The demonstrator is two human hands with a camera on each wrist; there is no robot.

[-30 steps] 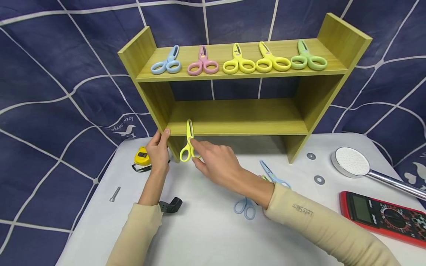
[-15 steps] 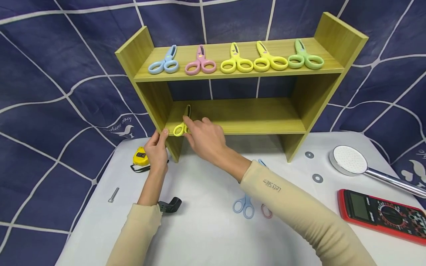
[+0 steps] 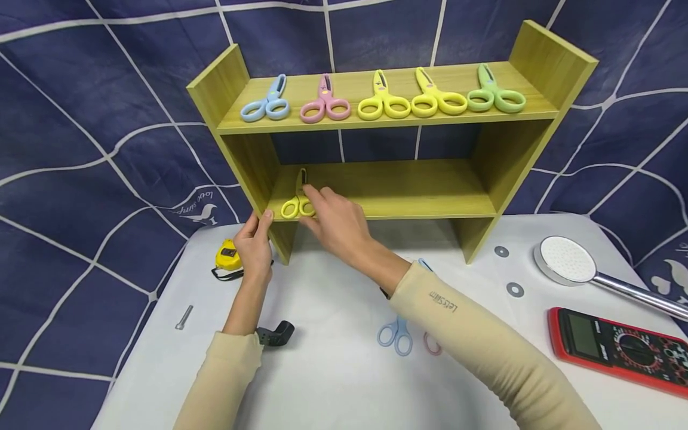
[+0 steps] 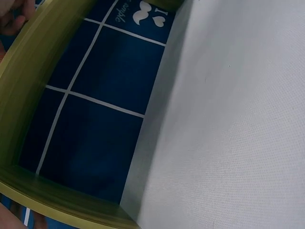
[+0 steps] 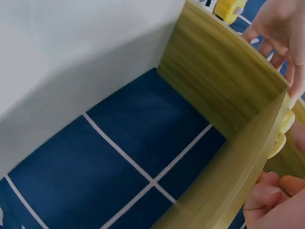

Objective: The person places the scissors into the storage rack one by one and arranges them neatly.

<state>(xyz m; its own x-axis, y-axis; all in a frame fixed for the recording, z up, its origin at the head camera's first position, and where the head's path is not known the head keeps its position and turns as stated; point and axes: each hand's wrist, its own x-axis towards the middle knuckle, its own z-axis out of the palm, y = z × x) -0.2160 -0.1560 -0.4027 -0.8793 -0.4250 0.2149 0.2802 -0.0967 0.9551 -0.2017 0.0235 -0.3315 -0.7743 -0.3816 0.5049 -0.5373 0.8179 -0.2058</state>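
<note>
"Where are the scissors being handled?"

"The yellow scissors [image 3: 298,197] lie near the left end of the middle shelf [image 3: 408,185], blades toward the back, loops at the front edge."

"Are the fingers gripping them?"

"I can't tell. The right hand [image 3: 338,224] has one finger at the blades and the thumb low by the right loop, but whether they pinch or merely nudge is hidden."

"And the left hand [image 3: 255,242]?"

"Its fingers are closed round the edge of the side panel [image 3: 236,164], thumb in front. I'd say that's to steady the unit."

"Why loops forward?"

"The top shelf [image 3: 357,121] follows the same order: blue scissors [image 3: 272,98], pink scissors [image 3: 325,98], two yellow pairs [image 3: 380,86] and green scissors [image 3: 487,77], all in a row. Probably it keeps them neat and easy to pick up."

"What's below?"

"A white worktop [image 3: 344,382], finely woven in the left wrist view. More blue scissors [image 3: 399,322] lie there, partly under the right sleeve [image 3: 473,322], beside a pink loop. A tape measure [image 3: 228,255] and bolt [image 3: 184,317] sit left; two washers [image 3: 515,289], a shower head [image 3: 567,261] and a multimeter [image 3: 586,337] sit right."

"And the room?"

"Only dark blue cloth [image 3: 80,221] with white lines, hanging behind and at both sides."
</note>
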